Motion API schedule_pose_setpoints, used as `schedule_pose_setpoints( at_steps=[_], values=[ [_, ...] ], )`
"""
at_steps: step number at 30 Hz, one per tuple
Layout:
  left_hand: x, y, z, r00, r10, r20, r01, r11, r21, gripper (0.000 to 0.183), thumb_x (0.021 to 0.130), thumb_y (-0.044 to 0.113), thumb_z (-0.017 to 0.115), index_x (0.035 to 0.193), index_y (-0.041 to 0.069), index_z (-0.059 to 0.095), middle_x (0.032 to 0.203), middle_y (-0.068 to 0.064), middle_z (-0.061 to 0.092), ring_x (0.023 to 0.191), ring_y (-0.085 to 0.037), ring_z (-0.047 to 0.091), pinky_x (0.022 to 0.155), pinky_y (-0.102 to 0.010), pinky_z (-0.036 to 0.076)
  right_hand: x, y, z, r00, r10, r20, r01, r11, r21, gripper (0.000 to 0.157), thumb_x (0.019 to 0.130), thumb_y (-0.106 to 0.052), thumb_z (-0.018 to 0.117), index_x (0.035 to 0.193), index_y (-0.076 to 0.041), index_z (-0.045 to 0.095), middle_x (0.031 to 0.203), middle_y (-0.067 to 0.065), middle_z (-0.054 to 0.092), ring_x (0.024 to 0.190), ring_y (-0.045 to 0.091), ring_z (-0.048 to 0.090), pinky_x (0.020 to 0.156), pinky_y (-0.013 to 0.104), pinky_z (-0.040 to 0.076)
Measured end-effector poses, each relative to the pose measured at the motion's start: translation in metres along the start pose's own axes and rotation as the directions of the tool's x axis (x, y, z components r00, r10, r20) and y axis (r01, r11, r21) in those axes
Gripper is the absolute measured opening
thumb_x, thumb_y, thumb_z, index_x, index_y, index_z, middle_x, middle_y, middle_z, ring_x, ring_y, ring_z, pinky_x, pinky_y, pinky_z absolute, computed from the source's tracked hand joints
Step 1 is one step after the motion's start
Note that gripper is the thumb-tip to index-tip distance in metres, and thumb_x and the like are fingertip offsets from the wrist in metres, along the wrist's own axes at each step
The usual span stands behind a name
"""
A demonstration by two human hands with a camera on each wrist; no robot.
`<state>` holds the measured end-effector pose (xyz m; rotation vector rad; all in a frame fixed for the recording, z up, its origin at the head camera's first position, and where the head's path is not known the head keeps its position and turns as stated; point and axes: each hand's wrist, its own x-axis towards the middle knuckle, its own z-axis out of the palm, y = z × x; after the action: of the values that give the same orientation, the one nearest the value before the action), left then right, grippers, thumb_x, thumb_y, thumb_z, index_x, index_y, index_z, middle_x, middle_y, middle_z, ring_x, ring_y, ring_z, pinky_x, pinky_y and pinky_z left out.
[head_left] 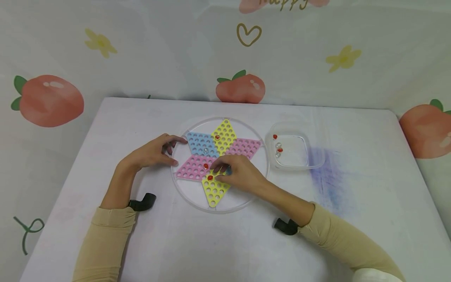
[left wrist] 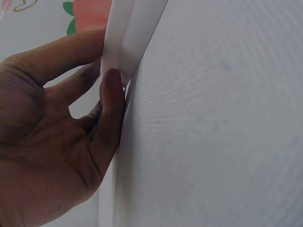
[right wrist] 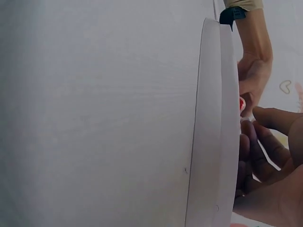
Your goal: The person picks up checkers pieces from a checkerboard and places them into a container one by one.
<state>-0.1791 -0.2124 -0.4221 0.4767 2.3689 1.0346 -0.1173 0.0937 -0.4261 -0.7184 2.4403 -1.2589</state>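
A round Chinese checkers board with a yellow, pink and blue star of holes lies on the table. At its left rim my left hand holds the edge, index finger over the rim and thumb against its side. Above the star's lower middle is my right hand, its thumb and index finger pinching a small clear marble. Red marbles sit in a pink hole, a lower yellow hole and an upper yellow hole. A clear marble sits in the blue part.
Right of the board stands a clear plastic box with several red and clear marbles inside. The white table carries a purple-blue stain beside the box. A printed cloth hangs behind the table's back edge.
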Motion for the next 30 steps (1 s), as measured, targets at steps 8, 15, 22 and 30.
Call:
schedule_pose_setpoints(
  at_steps=[8,15,22,30],
  values=[
    [0.0,-0.001,0.0,1.0,0.0,-0.002,0.0,1.0,0.006,0.066,0.079,0.011,0.082,0.139,0.012,0.054,0.112,-0.013,0.045,0.101,-0.024,0.044,0.086,-0.038,0.039,0.005,-0.002,0.005,0.999,0.035,0.028,-0.033,0.997,-0.066,0.025,0.081,-0.01,0.082,0.104,-0.013,0.074,0.09,-0.009,0.069,0.084,0.007,0.06,0.078,0.024,0.049],
    [0.001,-0.002,0.001,1.0,0.004,-0.002,-0.004,1.0,0.012,0.067,0.079,0.01,0.082,0.14,0.011,0.054,0.113,-0.013,0.045,0.101,-0.025,0.044,0.086,-0.039,0.04,0.01,-0.005,0.009,0.997,0.07,0.028,-0.065,0.986,-0.15,0.023,0.079,-0.021,0.084,0.101,-0.02,0.078,0.087,-0.014,0.068,0.083,0.004,0.057,0.078,0.027,0.045],
    [0.002,0.001,0.0,1.0,-0.015,-0.007,0.015,1.0,0.003,0.067,0.079,0.01,0.082,0.14,0.011,0.054,0.114,-0.014,0.045,0.102,-0.026,0.044,0.086,-0.04,0.041,0.01,-0.007,0.014,0.998,0.054,-0.034,-0.059,0.977,-0.207,0.023,0.076,-0.024,0.087,0.097,-0.02,0.08,0.083,-0.011,0.064,0.075,0.005,0.053,0.069,0.025,0.043],
    [0.002,0.0,0.0,1.0,-0.013,-0.001,0.013,1.0,-0.004,0.067,0.079,0.01,0.082,0.14,0.01,0.054,0.114,-0.015,0.044,0.102,-0.027,0.044,0.085,-0.039,0.04,0.009,-0.006,0.012,0.996,0.084,-0.035,-0.088,0.983,-0.163,0.019,0.077,-0.021,0.086,0.096,-0.022,0.081,0.079,-0.015,0.065,0.073,0.003,0.054,0.067,0.025,0.044]
  ],
)
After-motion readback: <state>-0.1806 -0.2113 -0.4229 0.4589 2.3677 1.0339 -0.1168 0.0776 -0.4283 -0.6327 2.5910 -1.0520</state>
